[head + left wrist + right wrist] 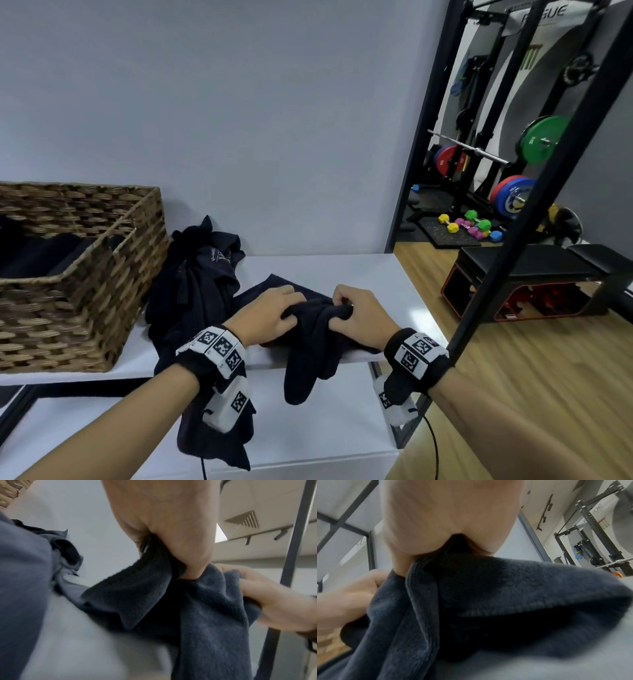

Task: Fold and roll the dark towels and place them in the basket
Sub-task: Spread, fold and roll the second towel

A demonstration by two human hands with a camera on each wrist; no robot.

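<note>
dark towel [308, 342] bunched on white worktop [376, 284], right of wicker basket [102, 308]. left hand [270, 311] grip and right hand [356, 315] grip both closed around the towel's gathered edge. heap of dark towels [202, 274] just beside basket.

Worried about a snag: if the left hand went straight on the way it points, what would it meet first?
Probably the right hand: the left hand points rightwards across the bunched towel that both hold. Depth is unclear.
</note>
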